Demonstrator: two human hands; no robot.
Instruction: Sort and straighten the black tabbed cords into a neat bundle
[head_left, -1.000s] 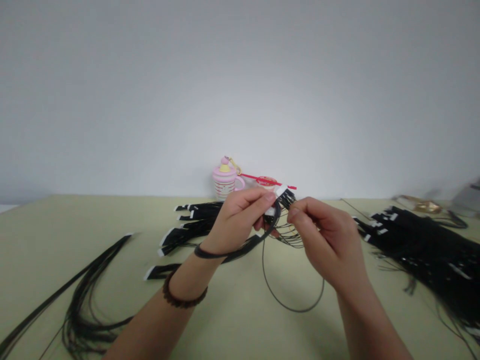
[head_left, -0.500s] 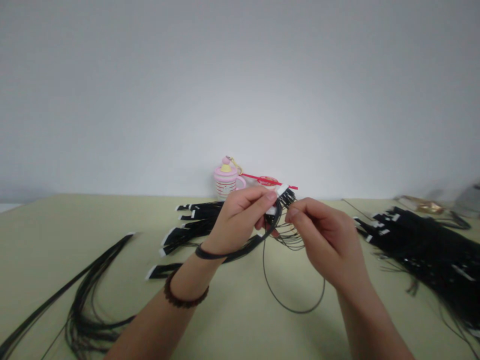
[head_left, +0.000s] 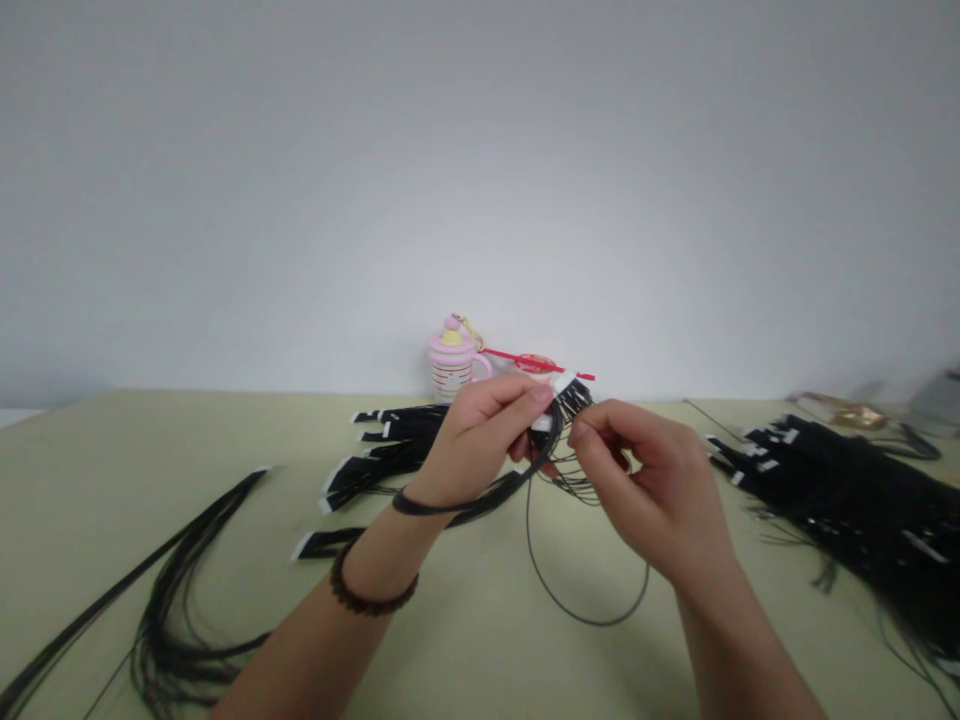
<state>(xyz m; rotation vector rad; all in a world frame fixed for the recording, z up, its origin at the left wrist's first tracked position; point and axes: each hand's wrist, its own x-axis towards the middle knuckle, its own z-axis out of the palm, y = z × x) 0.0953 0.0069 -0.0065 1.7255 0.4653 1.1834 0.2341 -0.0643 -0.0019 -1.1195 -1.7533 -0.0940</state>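
Note:
My left hand (head_left: 480, 435) is closed on a wire harness, with the thumb pressed against its white connector (head_left: 564, 381). Thin black wires (head_left: 576, 398) fan out of that connector toward my right hand (head_left: 649, 470). Thumb and forefinger of the right hand are pinched together on a thin black wire; the fingertips hide most of it. A second white connector (head_left: 541, 424) sits just below, by the left fingers. A black cable bundle (head_left: 487, 500) runs back past my left wrist, and one loose wire (head_left: 592, 625) hangs in a loop between my hands.
Several black harnesses with white connectors (head_left: 341, 480) lie behind my left arm. A long wire bundle (head_left: 172, 580) lies at the left. A large pile of black harnesses (head_left: 862, 510) covers the table's right side. A pink cup (head_left: 452, 365) stands against the wall.
My right hand has shifted very slightly left, its other fingers a little more apart. The left hand and the connector stay nearly in place.

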